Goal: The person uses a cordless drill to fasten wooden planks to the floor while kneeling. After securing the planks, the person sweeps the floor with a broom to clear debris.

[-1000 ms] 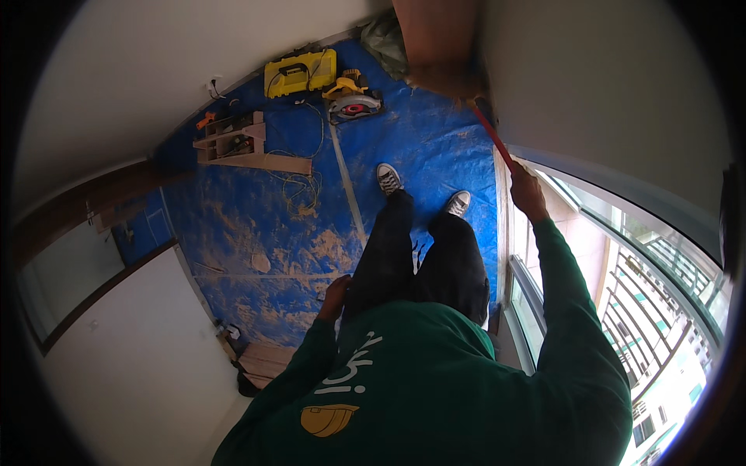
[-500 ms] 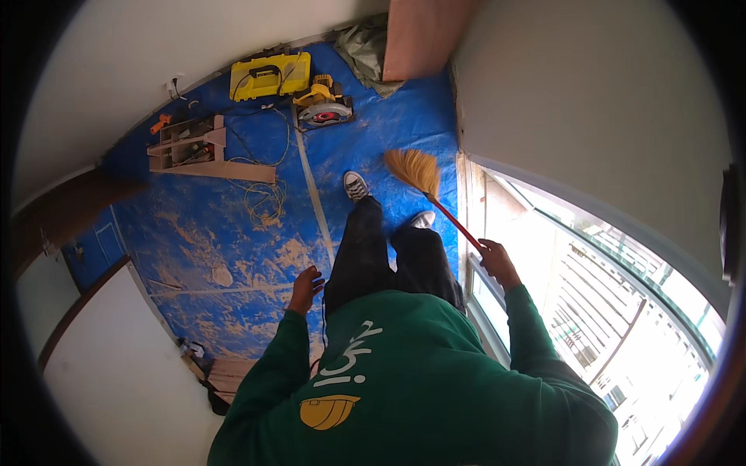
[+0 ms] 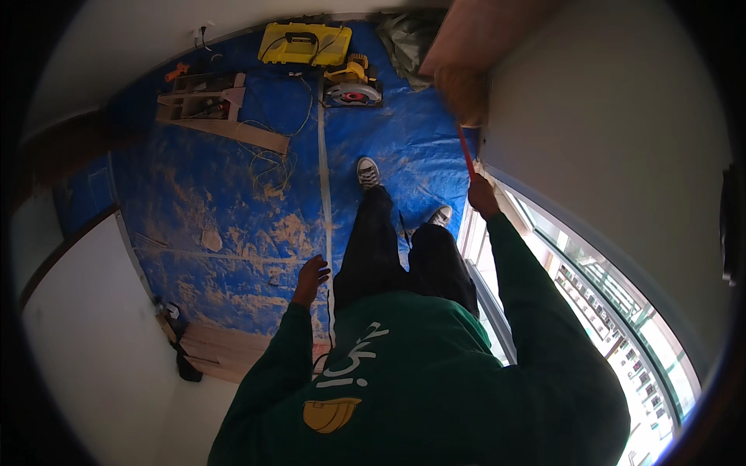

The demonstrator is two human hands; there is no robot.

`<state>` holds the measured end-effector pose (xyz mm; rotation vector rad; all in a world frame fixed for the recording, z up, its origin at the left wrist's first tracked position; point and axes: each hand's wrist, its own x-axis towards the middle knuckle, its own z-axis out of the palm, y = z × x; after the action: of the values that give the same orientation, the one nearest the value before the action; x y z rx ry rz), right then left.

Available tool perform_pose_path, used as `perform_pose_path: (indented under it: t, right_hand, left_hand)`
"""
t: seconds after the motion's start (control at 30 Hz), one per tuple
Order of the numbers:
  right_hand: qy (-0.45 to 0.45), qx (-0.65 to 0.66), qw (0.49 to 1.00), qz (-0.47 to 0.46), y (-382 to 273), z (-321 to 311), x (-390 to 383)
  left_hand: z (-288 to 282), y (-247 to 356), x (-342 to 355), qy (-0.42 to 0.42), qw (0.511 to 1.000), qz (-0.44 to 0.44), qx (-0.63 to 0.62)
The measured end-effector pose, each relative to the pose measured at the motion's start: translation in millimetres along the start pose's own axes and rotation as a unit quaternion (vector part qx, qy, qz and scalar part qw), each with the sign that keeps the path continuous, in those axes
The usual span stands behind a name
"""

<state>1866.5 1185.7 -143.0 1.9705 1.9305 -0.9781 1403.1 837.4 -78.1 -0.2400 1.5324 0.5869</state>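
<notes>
Although the bristles of the broom point(image 3: 462, 99) blur where they overlap a brown board point(image 3: 489, 35) cut off above, its red handle point(image 3: 465, 147) shows clearly down to the right hand point(image 3: 483, 196), whose fingers wrap it and hide its end. Inside the wooden tote point(image 3: 234, 95), dark items are hard to distinguish; the yellow case's point(image 3: 305, 54) contents are out of sight. The left hand's point(image 3: 312, 278) fingers, loosely curled and slightly parted, hold nothing visible.

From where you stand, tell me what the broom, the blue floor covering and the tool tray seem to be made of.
Broom: probably natural straw, from its tan head, though blurred; its red handle could be plastic or painted.
Blue floor covering: likely plastic sheeting, given its creases and slight sheen.
Tool tray: apparently unpainted wood, judging by its flat, pale-brown boards.
</notes>
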Motion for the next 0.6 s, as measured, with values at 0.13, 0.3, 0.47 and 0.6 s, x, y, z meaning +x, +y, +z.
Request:
perform_pose_path:
  t: [0.13,0.3,0.47,0.6]
  right_hand:
    - [-0.239,-0.311,0.878,-0.274,-54.9,101.1,35.8]
    - [-0.278,-0.070,0.927,-0.242,-113.5,79.0,-20.1]
    - [-0.428,0.139,0.893,-0.002,-114.9,-23.6,-20.2]
    - [-0.478,0.143,0.865,-0.049,-69.5,-139.1,-10.3]
  left_hand:
    - [-23.7,-5.8,-21.2,0.080,0.996,0.025,-0.020]
    - [-17.7,-29.2,-24.3,0.136,0.980,0.042,-0.137]
    - [66.0,-92.3,-18.1,0.177,0.959,0.058,-0.215]
    - [176.9,-175.5,-13.0,0.214,0.920,0.087,-0.318]
